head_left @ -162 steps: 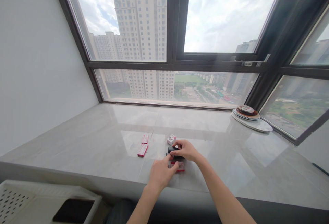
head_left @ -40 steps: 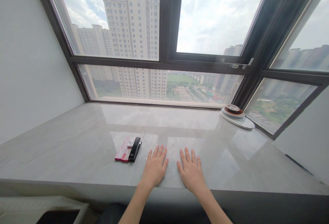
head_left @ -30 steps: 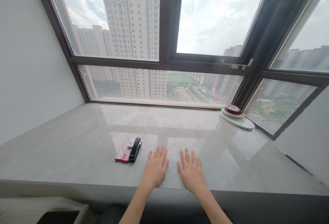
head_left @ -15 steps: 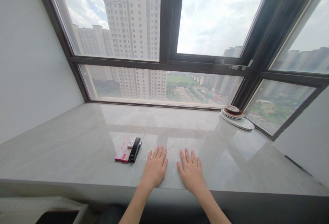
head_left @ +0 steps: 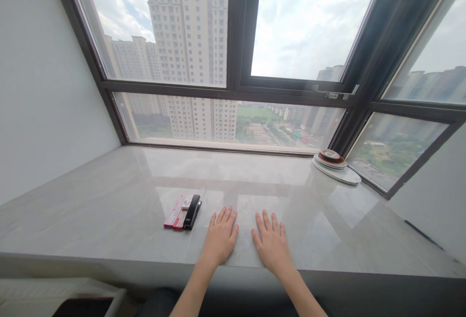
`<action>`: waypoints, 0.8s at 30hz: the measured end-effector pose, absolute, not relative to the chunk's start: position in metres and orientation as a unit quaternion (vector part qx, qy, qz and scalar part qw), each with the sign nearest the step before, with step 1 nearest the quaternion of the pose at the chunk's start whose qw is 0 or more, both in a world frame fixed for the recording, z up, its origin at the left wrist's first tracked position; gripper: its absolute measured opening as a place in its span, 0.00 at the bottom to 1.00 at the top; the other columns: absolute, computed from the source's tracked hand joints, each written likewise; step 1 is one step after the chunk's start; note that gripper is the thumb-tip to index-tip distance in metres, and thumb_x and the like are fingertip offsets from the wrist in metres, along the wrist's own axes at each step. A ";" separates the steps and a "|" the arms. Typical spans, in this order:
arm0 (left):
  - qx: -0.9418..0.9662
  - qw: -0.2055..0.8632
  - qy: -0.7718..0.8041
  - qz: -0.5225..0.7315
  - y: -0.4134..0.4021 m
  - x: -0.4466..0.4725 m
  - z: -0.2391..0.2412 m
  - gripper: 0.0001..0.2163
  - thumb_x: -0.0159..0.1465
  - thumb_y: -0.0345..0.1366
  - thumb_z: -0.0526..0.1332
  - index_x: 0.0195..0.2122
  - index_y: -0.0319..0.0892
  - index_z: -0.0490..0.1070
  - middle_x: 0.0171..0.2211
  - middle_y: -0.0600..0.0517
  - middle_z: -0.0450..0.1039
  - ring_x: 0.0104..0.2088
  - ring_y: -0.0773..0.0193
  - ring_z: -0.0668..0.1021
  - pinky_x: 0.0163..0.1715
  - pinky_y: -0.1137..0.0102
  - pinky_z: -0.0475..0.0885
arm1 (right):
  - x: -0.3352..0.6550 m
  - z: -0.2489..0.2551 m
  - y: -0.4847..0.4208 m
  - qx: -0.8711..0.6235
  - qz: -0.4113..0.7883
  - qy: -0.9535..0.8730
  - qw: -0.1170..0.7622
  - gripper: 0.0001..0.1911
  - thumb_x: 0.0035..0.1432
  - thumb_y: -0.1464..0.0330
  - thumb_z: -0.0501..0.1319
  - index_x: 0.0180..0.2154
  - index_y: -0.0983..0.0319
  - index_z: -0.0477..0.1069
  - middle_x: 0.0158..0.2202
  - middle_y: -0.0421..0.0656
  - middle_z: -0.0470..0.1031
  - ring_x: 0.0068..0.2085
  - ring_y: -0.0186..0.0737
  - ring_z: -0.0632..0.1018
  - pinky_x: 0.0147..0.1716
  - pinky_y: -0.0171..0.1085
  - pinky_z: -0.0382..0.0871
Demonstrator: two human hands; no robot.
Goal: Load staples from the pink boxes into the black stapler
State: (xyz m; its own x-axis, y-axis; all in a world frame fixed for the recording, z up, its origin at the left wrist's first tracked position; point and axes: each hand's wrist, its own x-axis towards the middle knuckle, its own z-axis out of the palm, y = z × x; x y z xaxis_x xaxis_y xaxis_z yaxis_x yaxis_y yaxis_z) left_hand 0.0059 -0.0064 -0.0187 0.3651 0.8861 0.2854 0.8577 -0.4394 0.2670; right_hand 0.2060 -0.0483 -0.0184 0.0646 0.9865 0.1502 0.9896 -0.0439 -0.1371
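Observation:
My left hand (head_left: 220, 237) lies palm down on the glossy grey sill (head_left: 120, 210), its fingers spread and holding nothing. Beside it, my right hand (head_left: 271, 242) rests flat in the same way, also with nothing in it. Just left of my left hand is a black stapler (head_left: 191, 212), apart from the fingers. Against the stapler's left side lie flat pink-and-white boxes (head_left: 175, 214). A small whitish box (head_left: 187, 202) sits on top of them, partly hidden by the stapler.
At the far right corner, a stack of round plates or mats (head_left: 335, 165) stands by the window frame (head_left: 218, 92). A thin dark strip (head_left: 423, 234) runs along the right wall's foot. Below the sill's front edge, a pale box-like item (head_left: 61, 290) shows at lower left.

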 end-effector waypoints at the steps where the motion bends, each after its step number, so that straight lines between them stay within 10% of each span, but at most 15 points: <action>1: 0.825 0.035 0.529 0.195 -0.007 0.006 -0.018 0.24 0.73 0.43 0.46 0.70 0.53 0.56 0.72 0.52 0.51 0.72 0.53 0.54 0.70 0.47 0.49 | 0.206 -0.018 -0.048 -0.723 -0.006 -0.683 0.101 0.33 0.71 0.52 0.43 0.72 0.53 0.49 0.75 0.42 0.41 0.74 0.56 0.41 0.68 0.58 0.32; 24: 0.823 0.019 0.531 0.202 -0.006 0.009 -0.017 0.23 0.73 0.42 0.48 0.69 0.52 0.57 0.71 0.51 0.54 0.71 0.54 0.56 0.69 0.47 0.50 | 0.210 -0.022 -0.045 -0.710 -0.008 -0.694 0.124 0.32 0.71 0.52 0.44 0.72 0.52 0.50 0.75 0.42 0.43 0.74 0.57 0.42 0.68 0.60 0.35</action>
State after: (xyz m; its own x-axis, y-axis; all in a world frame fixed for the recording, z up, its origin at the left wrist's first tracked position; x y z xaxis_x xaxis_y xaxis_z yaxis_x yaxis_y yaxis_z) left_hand 0.0091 -0.0060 -0.0174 0.3549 0.8810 0.3130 0.8657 -0.4360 0.2458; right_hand 0.2097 -0.0448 -0.0223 0.0375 0.9823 0.1835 0.9864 -0.0070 -0.1642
